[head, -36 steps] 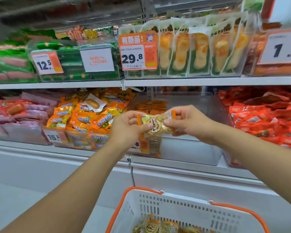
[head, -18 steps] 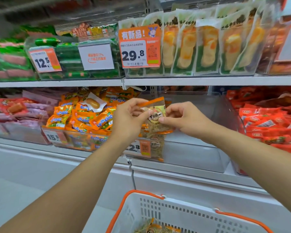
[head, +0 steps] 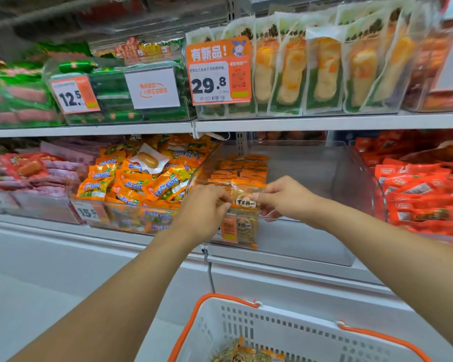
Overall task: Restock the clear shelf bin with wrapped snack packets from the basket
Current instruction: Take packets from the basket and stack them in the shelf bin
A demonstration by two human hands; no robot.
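A clear shelf bin (head: 311, 231) sits on the middle shelf, with several orange-edged snack packets (head: 242, 168) stacked in its left part. At the bin's front left, just inside the front wall, stands one upright wrapped snack packet (head: 245, 198). My left hand (head: 204, 207) pinches its left edge and my right hand (head: 285, 197) pinches its right edge. Below, a white basket (head: 285, 333) with an orange rim holds more wrapped packets (head: 242, 354).
An orange-packet bin (head: 131, 189) stands to the left and a bin of red packets (head: 419, 194) to the right. Above, a shelf edge (head: 324, 122) carries standing pouches and a 29.8 price tag (head: 219, 71). A white cabinet front lies below the shelf.
Both hands moved the packet forward and down, from in front of the bin into its front left part. The view shifted slightly toward the shelf.
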